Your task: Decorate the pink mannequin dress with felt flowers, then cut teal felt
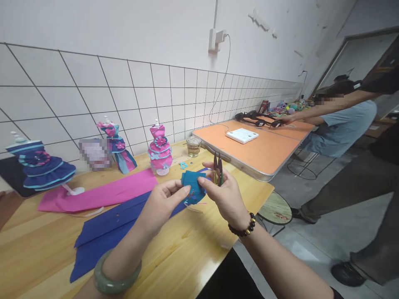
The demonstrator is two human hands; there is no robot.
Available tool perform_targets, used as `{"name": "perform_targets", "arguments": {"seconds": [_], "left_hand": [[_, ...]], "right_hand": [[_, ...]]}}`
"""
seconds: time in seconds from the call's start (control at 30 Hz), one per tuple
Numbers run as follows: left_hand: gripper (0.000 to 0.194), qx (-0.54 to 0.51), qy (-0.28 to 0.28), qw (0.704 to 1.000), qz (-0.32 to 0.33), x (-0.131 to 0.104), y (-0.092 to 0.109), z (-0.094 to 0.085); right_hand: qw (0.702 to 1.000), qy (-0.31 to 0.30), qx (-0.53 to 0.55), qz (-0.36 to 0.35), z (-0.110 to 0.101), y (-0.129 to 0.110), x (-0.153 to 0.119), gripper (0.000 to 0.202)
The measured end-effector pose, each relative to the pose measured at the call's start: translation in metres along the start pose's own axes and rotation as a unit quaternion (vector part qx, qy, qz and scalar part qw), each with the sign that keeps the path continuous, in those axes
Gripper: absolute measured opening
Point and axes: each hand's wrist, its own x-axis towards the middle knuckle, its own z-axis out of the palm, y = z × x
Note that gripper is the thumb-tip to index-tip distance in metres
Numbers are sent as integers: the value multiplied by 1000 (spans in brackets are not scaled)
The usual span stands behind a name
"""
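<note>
A small piece of teal fabric (190,181) is held up between both hands, over the wooden table. My left hand (166,199) pinches its left edge between thumb and fingers. On the right edge, the thumb of my right hand (222,191) presses the fabric. Thread snips (217,168) with dark pointed blades, tips up, also sit in my right hand's fingers. Beneath and left of the hands lie blue fabric strips (107,224) and a pink fabric strip (109,191). A light blue cut-out (183,165) rests behind the teal fabric.
Three miniature dresses on stands, one navy (46,168), one multicoloured (117,145), one pink (160,149), line the back. A glass cup (193,146) stands near the orange table (268,153), which bears a white box (242,135). Two people are at the right, beyond a round stool (276,207).
</note>
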Motion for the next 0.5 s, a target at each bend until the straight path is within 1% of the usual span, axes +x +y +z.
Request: {"name": "perform_targets", "arguments": {"seconds": [0.13,0.2,0.3,0.4,0.5], "left_hand": [[19,8,13,1000,1,2,1,-2],[23,26,19,999,12,2,0,-3],[24,39,16,999,8,3,-1,-3],[18,48,10,999,-7,2,-3,-3],[14,61,17,998,-4,2,-5,-2]], "right_hand": [[996,-3,63,58,2,1,2,39],[994,-8,84,71,3,1,2,39],[994,-1,88,66,5,2,3,37],[994,7,84,65,7,1,3,35],[994,5,91,63,7,1,4,36]]}}
